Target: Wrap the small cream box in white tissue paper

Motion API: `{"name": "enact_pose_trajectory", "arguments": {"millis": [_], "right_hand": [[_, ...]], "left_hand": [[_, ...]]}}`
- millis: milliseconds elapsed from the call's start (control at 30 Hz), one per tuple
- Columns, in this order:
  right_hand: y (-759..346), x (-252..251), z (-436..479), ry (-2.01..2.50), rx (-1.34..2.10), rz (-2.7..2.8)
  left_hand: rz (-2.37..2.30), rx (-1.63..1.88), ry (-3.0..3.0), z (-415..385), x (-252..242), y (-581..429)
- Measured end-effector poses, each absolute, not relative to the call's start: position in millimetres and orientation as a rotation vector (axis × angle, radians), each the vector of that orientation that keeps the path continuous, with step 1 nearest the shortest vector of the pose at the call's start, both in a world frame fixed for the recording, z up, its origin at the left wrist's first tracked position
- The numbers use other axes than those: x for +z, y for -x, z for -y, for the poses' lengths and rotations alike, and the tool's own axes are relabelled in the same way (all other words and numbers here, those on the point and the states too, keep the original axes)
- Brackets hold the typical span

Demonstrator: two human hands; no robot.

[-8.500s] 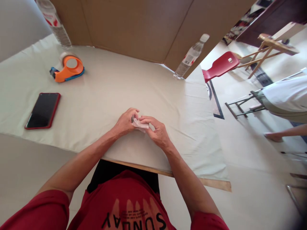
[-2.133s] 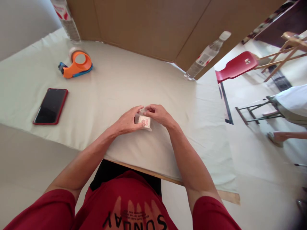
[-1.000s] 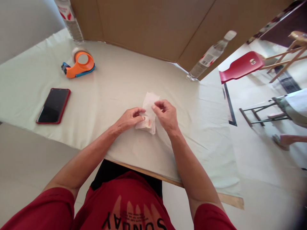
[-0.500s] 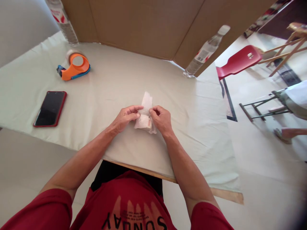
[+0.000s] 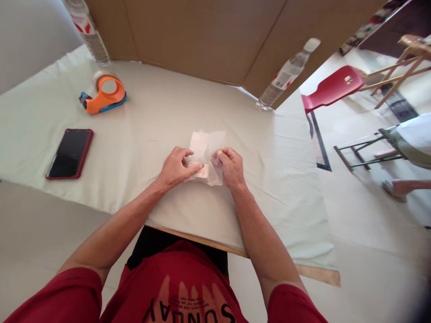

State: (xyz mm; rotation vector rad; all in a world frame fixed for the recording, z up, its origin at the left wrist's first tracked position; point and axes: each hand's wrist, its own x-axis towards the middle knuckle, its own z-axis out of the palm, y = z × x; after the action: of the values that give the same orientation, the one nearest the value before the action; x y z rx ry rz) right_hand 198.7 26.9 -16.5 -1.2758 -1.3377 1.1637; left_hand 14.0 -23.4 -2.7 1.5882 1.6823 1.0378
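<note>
A sheet of translucent plastic wrap point(image 5: 210, 140), perhaps bubble wrap, lies spread open in front of me. On its near part sits a small pale box point(image 5: 203, 172) with faint reddish print, partly covered by plastic. My left hand point(image 5: 177, 168) grips the box from the left, its thumb on top and its fingers curled at the far side. My right hand point(image 5: 231, 165) pinches the crumpled right edge of the wrap between thumb and fingers. The box's lower side is hidden.
An orange tape dispenser point(image 5: 107, 95) and a red-cased phone point(image 5: 70, 153) lie to the left on the cloth-covered table point(image 5: 151, 121). Water bottles stand at the left point(image 5: 89, 36) and right point(image 5: 286, 76), by a cardboard panel point(image 5: 198, 36). A red chair point(image 5: 335, 89) and a seated person are beyond.
The wrap has been opened out wider to the right, exposing more of the box. My right hand has shifted slightly right with the edge, and my left thumb has moved onto the box.
</note>
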Motion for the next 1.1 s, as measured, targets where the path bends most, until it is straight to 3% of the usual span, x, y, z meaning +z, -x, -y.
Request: {"name": "enact_pose_trajectory", "arguments": {"millis": [567,700,833,933,1100], "right_hand": [[-217,-32,-45,1.335,1.038,1.28],[-220,-26,-44,1.341,0.793,1.322],[-217,-4,-31,1.306,0.562,1.463],[-210,5,-20,1.252,0.66,1.653],[-207,-2,-16,1.312,0.881,1.876]], "left_hand": [[-1.688,1.213,-1.139,12,-2,11],[-1.729,1.232,-1.148,8,-5,13],[-1.86,1.442,-1.336,9,-2,12],[-1.828,1.537,-1.643,15,1,9],[-1.703,1.248,-1.963,20,1,8]]}}
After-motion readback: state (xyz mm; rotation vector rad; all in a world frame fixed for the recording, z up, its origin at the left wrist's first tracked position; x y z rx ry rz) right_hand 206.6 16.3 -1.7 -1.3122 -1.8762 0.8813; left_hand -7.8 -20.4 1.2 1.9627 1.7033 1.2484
